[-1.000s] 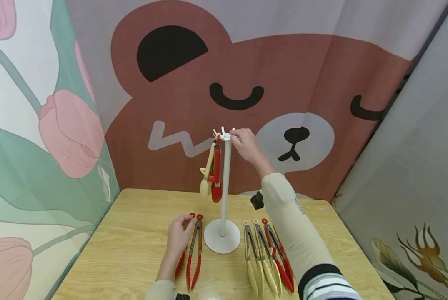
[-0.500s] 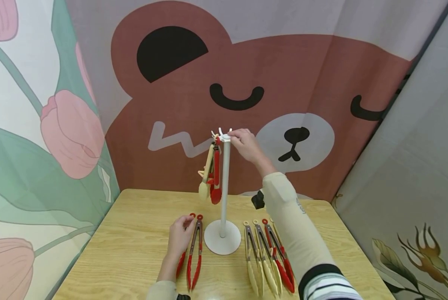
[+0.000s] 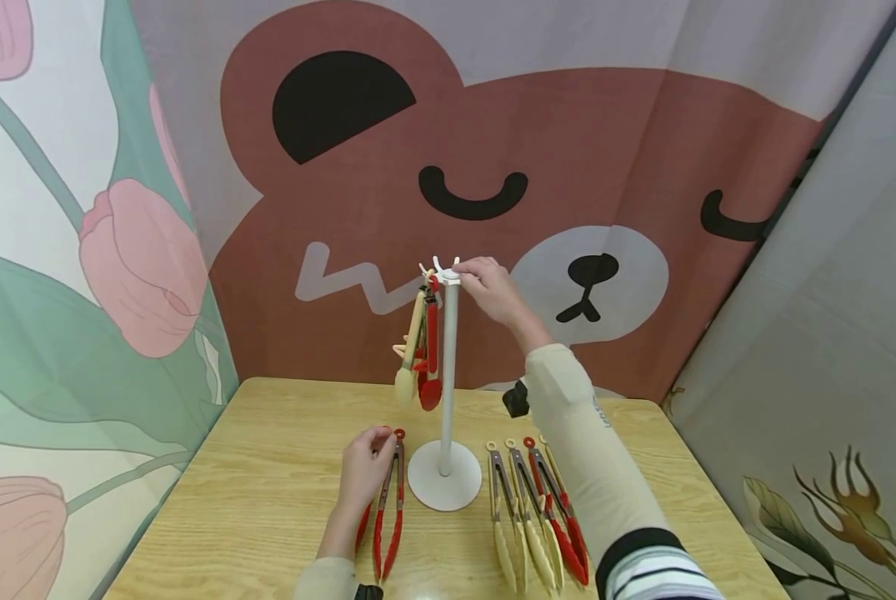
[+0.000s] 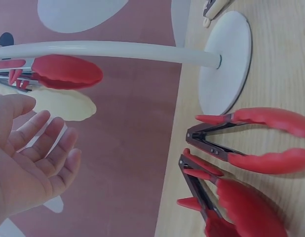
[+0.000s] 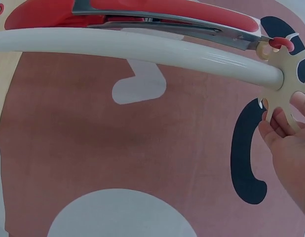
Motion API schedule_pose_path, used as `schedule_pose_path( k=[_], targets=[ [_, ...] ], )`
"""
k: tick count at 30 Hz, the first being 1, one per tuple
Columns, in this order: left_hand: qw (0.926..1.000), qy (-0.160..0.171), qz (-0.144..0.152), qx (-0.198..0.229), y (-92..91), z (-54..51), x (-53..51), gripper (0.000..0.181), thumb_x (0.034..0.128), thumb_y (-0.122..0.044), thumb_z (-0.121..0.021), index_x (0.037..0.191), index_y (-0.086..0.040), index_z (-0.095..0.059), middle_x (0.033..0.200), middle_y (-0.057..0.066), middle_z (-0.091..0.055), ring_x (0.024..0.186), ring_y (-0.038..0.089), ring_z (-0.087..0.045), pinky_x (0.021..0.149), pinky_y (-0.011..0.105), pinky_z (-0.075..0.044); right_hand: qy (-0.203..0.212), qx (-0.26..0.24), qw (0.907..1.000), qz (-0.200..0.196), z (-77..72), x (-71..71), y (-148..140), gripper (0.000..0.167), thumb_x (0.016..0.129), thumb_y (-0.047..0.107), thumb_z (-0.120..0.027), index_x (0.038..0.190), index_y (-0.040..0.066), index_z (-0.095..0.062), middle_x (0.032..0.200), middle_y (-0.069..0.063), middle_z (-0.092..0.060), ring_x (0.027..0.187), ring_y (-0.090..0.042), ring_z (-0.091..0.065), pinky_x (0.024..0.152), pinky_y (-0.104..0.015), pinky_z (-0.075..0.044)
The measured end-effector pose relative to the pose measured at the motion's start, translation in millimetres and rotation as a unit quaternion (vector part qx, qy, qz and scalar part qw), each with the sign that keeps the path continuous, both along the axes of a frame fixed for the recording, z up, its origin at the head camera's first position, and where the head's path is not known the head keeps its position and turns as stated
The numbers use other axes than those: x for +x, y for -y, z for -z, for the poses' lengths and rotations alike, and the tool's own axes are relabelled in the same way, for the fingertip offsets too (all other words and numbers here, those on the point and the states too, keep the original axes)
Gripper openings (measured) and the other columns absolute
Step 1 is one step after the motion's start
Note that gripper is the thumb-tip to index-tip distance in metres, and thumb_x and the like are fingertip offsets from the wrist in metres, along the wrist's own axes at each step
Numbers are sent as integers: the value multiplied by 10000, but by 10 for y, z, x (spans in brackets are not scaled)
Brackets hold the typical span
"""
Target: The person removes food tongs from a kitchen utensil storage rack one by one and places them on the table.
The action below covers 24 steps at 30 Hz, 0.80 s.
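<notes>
My right hand pinches a prong of the white hook ring on top of a stand. In the right wrist view, thumb and fingers of this hand curl round that prong. Red tongs and cream tongs hang from hooks on the stand's left side. Low at the left, my left hand is over two red-tipped tongs on the table. The left wrist view shows that hand with loosely bent fingers around nothing, apart from the tongs.
Right of the stand's round white base lies a row of several tongs, with cream tongs and red tongs among them. A curtain with a bear print hangs behind the wooden table.
The stand's hook ring has turned or tipped slightly, and the hanging tongs have shifted a little left. My left hand has drifted slightly right, while the right hand keeps its hold.
</notes>
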State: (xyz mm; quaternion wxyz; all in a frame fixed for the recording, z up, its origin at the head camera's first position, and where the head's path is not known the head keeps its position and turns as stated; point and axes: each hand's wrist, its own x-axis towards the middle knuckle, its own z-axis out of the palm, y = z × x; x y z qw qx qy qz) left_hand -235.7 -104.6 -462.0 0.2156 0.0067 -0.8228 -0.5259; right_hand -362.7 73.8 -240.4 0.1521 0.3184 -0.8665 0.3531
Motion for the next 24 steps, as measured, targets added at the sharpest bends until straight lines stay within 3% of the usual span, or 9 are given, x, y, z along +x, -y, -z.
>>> schedule_pose_path(
  k=[7,13,24],
  targets=[
    [9998,-149,64,130,-34,-113,-27,140,857,-80,-577,945,13,-633,915,134,-623,833,250,-594,708,364,-489,-294,213,9992,195,9,1,65,341,914,92,-341,1105,-55,-581,1146,-180,-528,1078,-276,-398,926,-387,-319],
    [9994,-317,3,110,-61,-139,-59,139,845,-71,-588,938,21,-635,908,137,-612,826,247,-589,703,345,-495,-324,247,9983,419,15,5,94,335,910,88,-333,1088,-60,-574,1142,-176,-526,1084,-277,-397,929,-382,-309],
    [9982,-568,95,-146,-86,-222,-142,135,837,-80,-601,935,3,-642,821,68,-610,766,197,-574,638,309,-466,-460,213,9978,436,28,23,118,328,904,69,-327,1073,-61,-577,1120,-171,-541,1085,-281,-396,931,-374,-301]
  ],
)
